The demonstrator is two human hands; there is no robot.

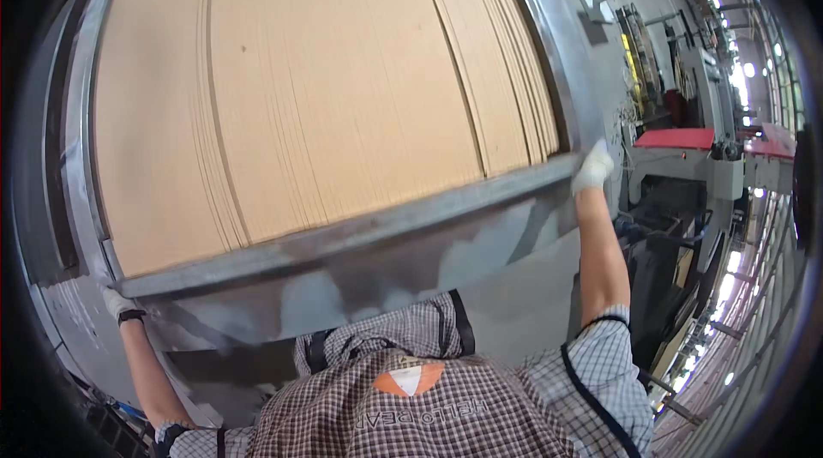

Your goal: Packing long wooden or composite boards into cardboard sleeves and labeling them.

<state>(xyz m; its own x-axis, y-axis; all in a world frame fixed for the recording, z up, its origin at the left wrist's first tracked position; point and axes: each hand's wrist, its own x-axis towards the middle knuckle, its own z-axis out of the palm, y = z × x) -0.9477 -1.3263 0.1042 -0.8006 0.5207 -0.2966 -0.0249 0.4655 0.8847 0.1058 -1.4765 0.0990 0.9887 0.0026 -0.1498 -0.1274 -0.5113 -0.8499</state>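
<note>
My left hand (117, 303), in a white glove, was at the near left corner of a grey metal bin (411, 268), and my right hand (591, 168), also gloved, was at its near right corner. Both seemed to touch the metal, but the fingers were too small or hidden in the view, so I cannot tell whether they were closed around it or only laid against it.

The bin lay straight ahead of me, between my two arms. Its front rim (360, 232) was long and ran crosswise from one hand to the other, rising toward the right in my view; therefore my right hand appeared farther forward than my left. Neither hand was clearly nearer to the bin, since each was at one end of this rim.

Inside, brown cardboard sheets (343, 89) were packed closely, and their edge lines ran away from me, across the direction of the rim. My checked apron (309, 415) was below the bin, and a red panel (675, 139) was farther off, beyond my right hand.
</note>
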